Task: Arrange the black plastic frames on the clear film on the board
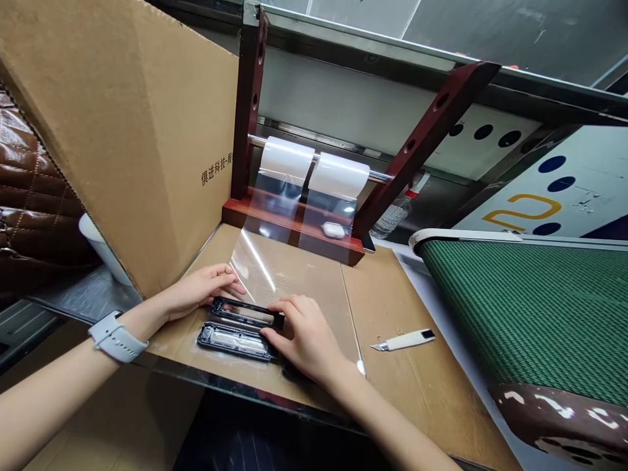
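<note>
A black plastic frame (240, 313) with a long opening is tilted up over the cardboard-covered table. My right hand (307, 333) grips its right end between thumb and fingers. My left hand (210, 289) is by the frame's left end, fingertips closed on the left edge of a clear film (294, 275). This film runs down from two rolls (314, 167) and spreads over the table. Close in front of the raised frame, a second black frame (235, 340) lies flat on the table with clear film in its opening.
A white-handled craft knife (405, 340) lies to the right. A dark red roll stand (294, 226) is at the back, with a white earbud case (333, 229) on its base. A tall cardboard sheet (161, 131) stands left; a green conveyor belt (534, 307) is right.
</note>
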`<state>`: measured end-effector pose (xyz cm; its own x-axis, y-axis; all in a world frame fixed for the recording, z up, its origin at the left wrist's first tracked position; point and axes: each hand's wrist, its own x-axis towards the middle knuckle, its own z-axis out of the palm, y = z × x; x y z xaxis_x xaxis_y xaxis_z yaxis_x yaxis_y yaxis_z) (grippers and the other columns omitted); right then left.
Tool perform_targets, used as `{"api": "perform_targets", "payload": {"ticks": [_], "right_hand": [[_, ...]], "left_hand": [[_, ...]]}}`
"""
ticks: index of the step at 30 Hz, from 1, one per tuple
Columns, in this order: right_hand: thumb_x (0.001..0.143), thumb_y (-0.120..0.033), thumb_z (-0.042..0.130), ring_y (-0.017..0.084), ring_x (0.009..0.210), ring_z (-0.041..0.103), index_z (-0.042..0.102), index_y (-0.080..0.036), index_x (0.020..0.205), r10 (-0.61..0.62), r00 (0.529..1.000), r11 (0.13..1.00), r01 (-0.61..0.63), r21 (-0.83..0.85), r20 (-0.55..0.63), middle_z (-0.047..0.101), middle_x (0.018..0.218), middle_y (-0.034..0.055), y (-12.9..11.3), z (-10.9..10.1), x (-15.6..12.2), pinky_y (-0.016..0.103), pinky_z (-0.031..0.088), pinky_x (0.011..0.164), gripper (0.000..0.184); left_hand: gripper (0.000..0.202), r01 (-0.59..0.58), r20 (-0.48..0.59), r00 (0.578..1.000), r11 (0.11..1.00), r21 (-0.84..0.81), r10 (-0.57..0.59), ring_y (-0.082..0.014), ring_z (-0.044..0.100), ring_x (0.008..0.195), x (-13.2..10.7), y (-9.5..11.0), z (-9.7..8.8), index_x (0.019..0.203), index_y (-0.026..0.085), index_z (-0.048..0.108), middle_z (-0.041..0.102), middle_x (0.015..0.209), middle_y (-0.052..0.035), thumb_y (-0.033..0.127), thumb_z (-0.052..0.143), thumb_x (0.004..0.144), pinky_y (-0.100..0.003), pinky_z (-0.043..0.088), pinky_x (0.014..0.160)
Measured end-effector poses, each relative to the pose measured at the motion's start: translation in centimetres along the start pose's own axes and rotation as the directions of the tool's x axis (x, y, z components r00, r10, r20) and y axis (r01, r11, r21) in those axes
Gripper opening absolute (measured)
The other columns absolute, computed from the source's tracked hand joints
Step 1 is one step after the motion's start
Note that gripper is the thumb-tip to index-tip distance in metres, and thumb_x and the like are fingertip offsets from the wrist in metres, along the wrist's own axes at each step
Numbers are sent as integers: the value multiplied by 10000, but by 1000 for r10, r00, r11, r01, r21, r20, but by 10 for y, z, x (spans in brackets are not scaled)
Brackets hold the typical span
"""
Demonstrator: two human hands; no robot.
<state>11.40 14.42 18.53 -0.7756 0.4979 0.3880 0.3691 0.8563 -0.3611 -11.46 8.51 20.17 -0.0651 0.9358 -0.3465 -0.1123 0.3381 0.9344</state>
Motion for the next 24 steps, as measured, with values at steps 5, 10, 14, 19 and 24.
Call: {"api": "perform_targets", "payload": {"ticks": [5, 10, 14, 19, 24], "right_hand": [[813, -255, 674, 228, 912, 568, 611, -170, 1008, 9, 1000, 1000, -9, -9, 15, 662, 990, 81, 1, 0, 3, 372, 465, 806, 222], [806, -244, 683, 231, 915, 566, 609, -173, 1020, 14, 999, 1000, -13, -10, 35, 654, 991, 82, 1, 1, 4, 374, 471, 807, 237], [802, -237, 688, 232, 902, 554, 611, -160, 1026, 8, 999, 1000, -7, -24, 35, 652, 994, 85, 2, 3, 3, 379, 468, 804, 249], [803, -231, 691, 231, 895, 551, 617, -156, 1020, 16, 999, 999, -14, -44, 51, 650, 984, 80, 2, 4, 5, 377, 465, 805, 241], [816, -291, 693, 242, 920, 550, 617, -175, 1058, 43, 999, 998, -42, -49, 10, 647, 998, 91, -3, -8, 2, 404, 454, 825, 279]], "left_hand": [[251, -8, -11, 1000, 1000, -21, 8, -162, 660, 763, -1, 1, 2, 853, 187, 564, 693, 860, -12, 427, 631, 820, -309, 492, 699], [222, -6, -12, 1000, 1000, -21, 6, -157, 675, 762, -1, 0, 2, 831, 196, 545, 709, 896, -17, 411, 600, 845, -284, 484, 673], [210, -7, 1, 1000, 1000, -19, 7, -185, 695, 813, -2, -2, 0, 823, 206, 543, 733, 936, -29, 408, 598, 845, -320, 504, 744], [210, -89, -17, 996, 994, -58, 88, -234, 654, 1064, -2, 4, 4, 934, 210, 550, 740, 1038, -92, 407, 557, 862, -390, 441, 1003], [494, -319, -262, 915, 948, -6, 307, -169, 381, 1363, 5, 15, 5, 1346, 283, 297, 427, 1489, -93, 414, 454, 896, -372, 286, 1145]]}}
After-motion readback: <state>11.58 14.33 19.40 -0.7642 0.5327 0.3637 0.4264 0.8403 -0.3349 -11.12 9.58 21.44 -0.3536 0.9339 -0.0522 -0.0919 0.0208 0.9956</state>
